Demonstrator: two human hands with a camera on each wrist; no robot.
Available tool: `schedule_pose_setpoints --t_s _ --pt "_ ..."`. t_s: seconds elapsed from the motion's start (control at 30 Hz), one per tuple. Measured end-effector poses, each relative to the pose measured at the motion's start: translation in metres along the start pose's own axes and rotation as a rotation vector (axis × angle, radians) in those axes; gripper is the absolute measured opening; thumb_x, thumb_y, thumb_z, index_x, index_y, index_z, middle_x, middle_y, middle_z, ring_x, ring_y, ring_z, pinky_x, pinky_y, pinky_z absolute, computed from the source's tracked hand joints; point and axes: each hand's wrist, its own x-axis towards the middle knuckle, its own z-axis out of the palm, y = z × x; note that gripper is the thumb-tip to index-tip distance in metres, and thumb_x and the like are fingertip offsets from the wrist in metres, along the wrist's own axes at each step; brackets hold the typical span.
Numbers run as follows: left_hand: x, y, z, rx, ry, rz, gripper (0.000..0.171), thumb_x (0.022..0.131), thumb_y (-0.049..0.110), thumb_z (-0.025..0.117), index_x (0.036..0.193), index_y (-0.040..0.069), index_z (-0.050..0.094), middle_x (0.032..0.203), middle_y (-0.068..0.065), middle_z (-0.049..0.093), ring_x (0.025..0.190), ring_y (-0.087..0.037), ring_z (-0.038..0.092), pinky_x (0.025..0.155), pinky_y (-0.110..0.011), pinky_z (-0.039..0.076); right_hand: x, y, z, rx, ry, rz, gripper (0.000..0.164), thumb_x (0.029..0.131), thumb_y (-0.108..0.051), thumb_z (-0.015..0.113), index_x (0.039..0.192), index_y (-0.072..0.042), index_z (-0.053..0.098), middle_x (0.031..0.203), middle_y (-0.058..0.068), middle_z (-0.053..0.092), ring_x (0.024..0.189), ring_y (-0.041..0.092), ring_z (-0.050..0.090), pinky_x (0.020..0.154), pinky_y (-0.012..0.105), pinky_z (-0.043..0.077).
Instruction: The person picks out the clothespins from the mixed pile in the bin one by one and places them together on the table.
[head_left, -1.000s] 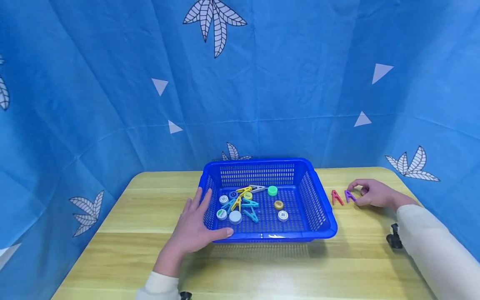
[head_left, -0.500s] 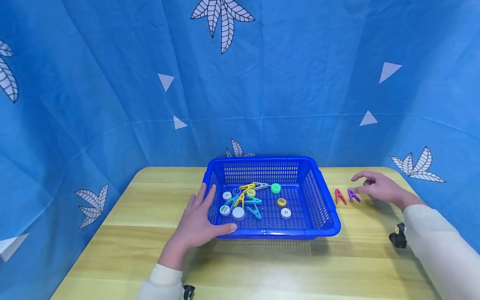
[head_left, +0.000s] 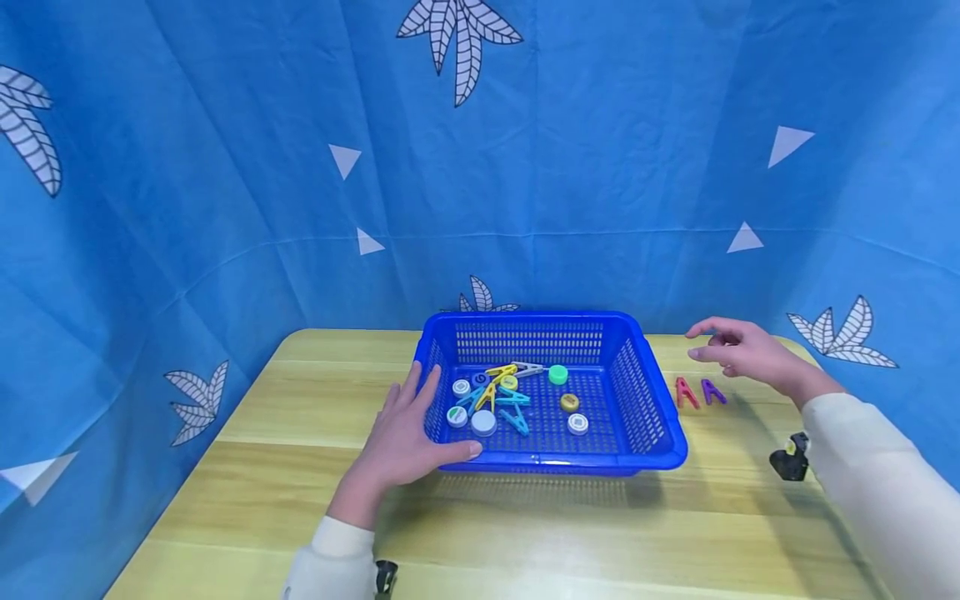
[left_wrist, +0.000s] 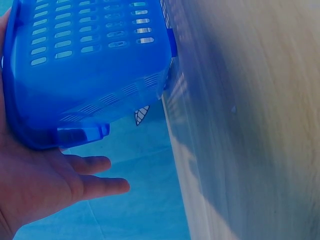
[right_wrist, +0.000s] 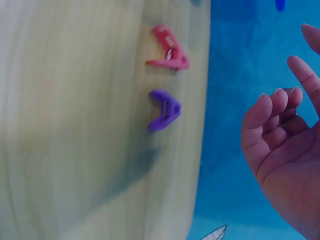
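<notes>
My left hand (head_left: 401, 437) rests on the near left corner of a blue plastic basket (head_left: 585, 461), fingers straight along the left rim and thumb over the front rim. In the left wrist view the basket's perforated wall (left_wrist: 100, 65) fills the upper left. My right hand (head_left: 750, 357) is raised over the table right of the basket, holding nothing, its index finger and thumb apart and the other fingers loosely bent. Below it a purple clothespin (head_left: 712, 391) and a red clothespin (head_left: 686, 392) lie side by side; both also show in the right wrist view.
Inside the basket lie several blue and yellow clothespins, a grey clothespin (head_left: 528, 369), and several bottle caps, among them a green cap (head_left: 558, 374) and a gold cap (head_left: 569, 402). The wooden table (head_left: 300, 450) ends at the back against a blue patterned curtain (head_left: 600, 167).
My right hand has let go of the purple clothespin and lifted away from it, up and a little left. The left hand keeps its place on the basket. The head view has shifted slightly.
</notes>
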Motion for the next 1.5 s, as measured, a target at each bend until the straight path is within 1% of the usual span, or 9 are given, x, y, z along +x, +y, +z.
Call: schedule_pose_setpoints --t_s 0.07,0.23,0.43,0.67,0.87,1.1,1.27,1.4,1.5 --pt "0.000 0.000 0.000 -0.002 0.004 0.001 0.127 0.065 0.076 0.076 0.162 0.024 0.013 0.167 -0.006 -0.002 0.147 -0.046 -0.003 0.108 -0.072 0.013 0.003 -0.005 0.001 -0.006 -0.002 -0.019 0.046 0.098 -0.033 0.066 0.134 -0.007 0.052 0.089 0.009 0.048 0.079 0.026 0.048 0.064 0.034 0.052" --pt "0.000 0.000 0.000 -0.001 0.004 -0.003 0.126 0.066 0.075 0.077 0.162 0.025 0.012 0.167 -0.006 -0.001 0.147 -0.046 -0.002 0.109 -0.072 0.013 0.007 -0.024 0.007 -0.022 -0.009 -0.078 0.042 0.098 -0.031 0.067 0.131 -0.008 0.055 0.084 0.006 0.045 0.073 0.025 0.049 0.060 0.034 0.049" --pt "0.000 -0.001 0.000 0.007 0.008 -0.003 0.126 0.066 0.075 0.076 0.162 0.025 0.011 0.167 -0.005 -0.002 0.148 -0.046 -0.002 0.110 -0.071 0.013 0.013 -0.049 0.015 0.001 -0.033 -0.158 0.037 0.097 -0.027 0.069 0.127 -0.007 0.059 0.085 0.007 0.045 0.076 0.023 0.048 0.062 0.034 0.050" --pt "-0.002 0.000 -0.002 0.003 0.007 -0.004 0.127 0.066 0.076 0.076 0.162 0.024 0.011 0.167 -0.007 -0.002 0.147 -0.046 -0.002 0.110 -0.070 0.013 0.021 -0.076 0.023 -0.023 -0.060 -0.220 0.036 0.095 -0.028 0.071 0.123 -0.006 0.063 0.084 0.009 0.046 0.073 0.024 0.048 0.061 0.033 0.049" --pt "-0.001 -0.001 -0.003 0.005 0.012 -0.001 0.127 0.065 0.077 0.075 0.162 0.024 0.012 0.167 -0.006 -0.002 0.147 -0.046 -0.002 0.110 -0.071 0.014 0.027 -0.099 0.029 -0.044 -0.078 -0.269 0.031 0.094 -0.026 0.073 0.120 -0.011 0.064 0.082 0.008 0.047 0.071 0.025 0.048 0.061 0.033 0.048" --pt "0.001 -0.001 -0.003 0.008 0.010 0.008 0.126 0.065 0.078 0.075 0.162 0.024 0.014 0.167 -0.006 0.000 0.147 -0.048 0.002 0.109 -0.072 0.015 0.034 -0.116 0.038 -0.041 -0.098 -0.341 0.030 0.092 -0.021 0.074 0.119 -0.013 0.065 0.082 0.007 0.047 0.068 0.023 0.046 0.060 0.032 0.041" --pt "0.001 -0.001 -0.002 0.006 0.004 -0.002 0.127 0.064 0.080 0.073 0.162 0.025 0.014 0.167 -0.005 0.000 0.147 -0.048 0.002 0.109 -0.072 0.015 0.038 -0.127 0.046 -0.037 -0.121 -0.397 0.028 0.092 -0.021 0.074 0.118 -0.013 0.065 0.083 0.007 0.048 0.072 0.025 0.048 0.063 0.033 0.041" --pt "0.001 -0.001 -0.001 0.006 0.005 -0.001 0.129 0.062 0.083 0.071 0.162 0.025 0.015 0.167 -0.005 0.000 0.147 -0.047 0.002 0.109 -0.072 0.015 0.044 -0.137 0.054 -0.018 -0.150 -0.413 0.027 0.092 -0.021 0.074 0.116 -0.014 0.066 0.083 0.008 0.048 0.075 0.027 0.050 0.067 0.035 0.042" --pt "0.001 -0.002 -0.001 0.001 0.012 0.001 0.127 0.063 0.080 0.073 0.162 0.025 0.015 0.167 -0.004 0.000 0.147 -0.048 0.002 0.109 -0.072 0.015 0.049 -0.145 0.060 -0.006 -0.175 -0.428 0.029 0.091 -0.020 0.075 0.117 -0.013 0.066 0.084 0.008 0.048 0.075 0.027 0.050 0.068 0.035 0.043"
